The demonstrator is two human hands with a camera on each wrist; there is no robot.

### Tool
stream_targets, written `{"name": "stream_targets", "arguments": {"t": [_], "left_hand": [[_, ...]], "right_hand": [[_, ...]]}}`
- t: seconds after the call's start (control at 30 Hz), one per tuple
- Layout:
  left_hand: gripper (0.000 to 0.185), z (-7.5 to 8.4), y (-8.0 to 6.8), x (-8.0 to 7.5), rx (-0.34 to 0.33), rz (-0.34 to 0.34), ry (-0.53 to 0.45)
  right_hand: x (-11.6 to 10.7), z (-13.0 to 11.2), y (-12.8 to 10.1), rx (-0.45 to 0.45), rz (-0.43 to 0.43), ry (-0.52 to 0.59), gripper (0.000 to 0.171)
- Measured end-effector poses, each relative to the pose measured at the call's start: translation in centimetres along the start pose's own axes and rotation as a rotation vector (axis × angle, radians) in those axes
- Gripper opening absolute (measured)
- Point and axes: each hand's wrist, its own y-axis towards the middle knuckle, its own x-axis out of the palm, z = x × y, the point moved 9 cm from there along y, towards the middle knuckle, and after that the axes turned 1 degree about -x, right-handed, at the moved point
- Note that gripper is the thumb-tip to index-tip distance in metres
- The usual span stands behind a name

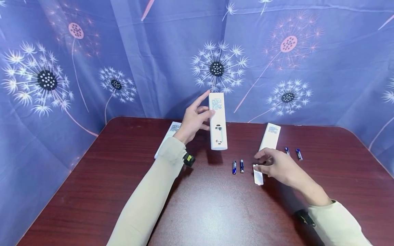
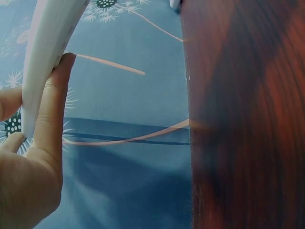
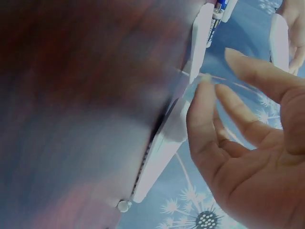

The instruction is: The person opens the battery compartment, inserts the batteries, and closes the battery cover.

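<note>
My left hand [image 1: 194, 121] holds a white remote control [image 1: 217, 118] upright above the table, between thumb and fingers. Its back faces me, with the battery compartment uncovered and no batteries in it. In the left wrist view the fingers [image 2: 52, 109] lie along the remote's side. Above a white battery cover [image 1: 258, 176] hovers my right hand [image 1: 281, 167]; in the right wrist view its thumb and bent fingers stand apart with nothing between them. Two blue-and-silver batteries, one a near battery [image 1: 234, 167] and one beside it, lie left of the cover.
A second white remote [image 1: 271, 136] lies beyond my right hand, partly hidden by it. Right of it are two more batteries [image 1: 299, 154]. A third remote [image 1: 167, 138] lies partly behind my left arm. A blue patterned curtain [image 1: 172, 61] hangs behind the dark-red table [image 1: 209, 205].
</note>
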Motion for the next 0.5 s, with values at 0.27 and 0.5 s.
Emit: {"name": "stream_targets", "arguments": {"t": [0.27,0.5], "left_hand": [[0.074,0.1,0.0,0.1,-0.008,-0.002,-0.009],[0.074,0.1,0.0,0.1,-0.004,-0.001,-0.015]], "right_hand": [[0.5,-3.1,0.7,-0.147,0.066,-0.087,0.040],[2.4,-4.5,1.8,-0.175,-0.012,-0.096,0.048]]}}
